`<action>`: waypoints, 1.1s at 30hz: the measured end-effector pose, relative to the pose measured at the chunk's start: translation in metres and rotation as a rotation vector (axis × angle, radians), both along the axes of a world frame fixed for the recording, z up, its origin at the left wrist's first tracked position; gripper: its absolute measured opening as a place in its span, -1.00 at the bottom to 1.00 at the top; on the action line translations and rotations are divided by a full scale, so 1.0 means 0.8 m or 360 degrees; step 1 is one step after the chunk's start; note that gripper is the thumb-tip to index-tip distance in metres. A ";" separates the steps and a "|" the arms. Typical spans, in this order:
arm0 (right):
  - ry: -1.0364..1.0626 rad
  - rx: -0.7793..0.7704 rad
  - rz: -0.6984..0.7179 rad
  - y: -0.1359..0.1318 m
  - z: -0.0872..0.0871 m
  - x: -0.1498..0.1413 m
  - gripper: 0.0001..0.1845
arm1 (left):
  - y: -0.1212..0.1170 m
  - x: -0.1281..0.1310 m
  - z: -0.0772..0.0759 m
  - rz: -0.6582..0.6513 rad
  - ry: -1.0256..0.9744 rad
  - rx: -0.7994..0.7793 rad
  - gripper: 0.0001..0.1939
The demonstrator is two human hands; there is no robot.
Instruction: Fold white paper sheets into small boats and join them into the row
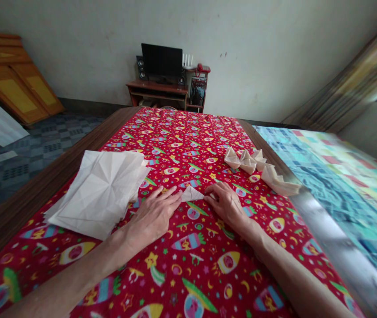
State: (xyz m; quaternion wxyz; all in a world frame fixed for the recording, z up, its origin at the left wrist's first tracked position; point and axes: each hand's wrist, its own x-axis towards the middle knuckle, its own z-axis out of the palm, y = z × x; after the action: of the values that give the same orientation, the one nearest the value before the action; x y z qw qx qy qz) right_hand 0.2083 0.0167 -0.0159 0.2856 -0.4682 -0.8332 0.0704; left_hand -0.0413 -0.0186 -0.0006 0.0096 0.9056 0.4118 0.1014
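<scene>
folded paper [191, 194]: one piece, off-white, small; low triangle, peak pointing away from the person, crease line running down from the peak. location: on red patterned cloth [188, 265] over the surface [98, 139], between the hands. left hand [161, 204]: palm down, fingers extended and slightly spread, tips at the paper's left corner. right hand [225, 201]: fingers curled in at the right corner; whether pinching, cannot tell. paper stack [98, 190]: creased sheets, left. peaked paper forms [248, 162]: clustered, right.

Paper stack [104, 192] left, paper piece [191, 194] between, folded papers [248, 162] right.
</scene>
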 end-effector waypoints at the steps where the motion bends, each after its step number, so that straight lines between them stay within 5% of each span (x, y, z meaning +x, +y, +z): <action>1: -0.0054 0.0089 0.0068 -0.002 0.002 -0.003 -0.86 | 0.001 0.000 0.000 0.0006 -0.0011 -0.0002 -0.49; 6: -0.0388 0.0196 0.0420 -0.008 0.013 -0.024 -0.79 | 0.009 0.001 -0.003 0.0028 -0.0148 0.0017 -0.53; 14: -0.0377 0.0099 0.0499 0.000 0.018 -0.032 -0.79 | 0.017 0.005 -0.004 0.0113 -0.0391 0.0054 -0.58; 25: -0.0495 0.0345 0.0008 -0.012 0.010 -0.050 -0.80 | 0.020 0.022 -0.023 0.0189 -0.0761 -0.0051 -0.39; 33: -0.0325 0.0271 0.0051 -0.021 0.011 -0.057 -0.86 | 0.015 0.051 -0.032 0.0209 -0.0838 0.0008 -0.50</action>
State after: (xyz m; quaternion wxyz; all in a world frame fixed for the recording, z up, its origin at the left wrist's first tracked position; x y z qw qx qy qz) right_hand 0.1626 -0.0004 -0.0073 0.2368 -0.4337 -0.8683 -0.0440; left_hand -0.0004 -0.0066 -0.0262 0.1077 0.8194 0.4526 0.3349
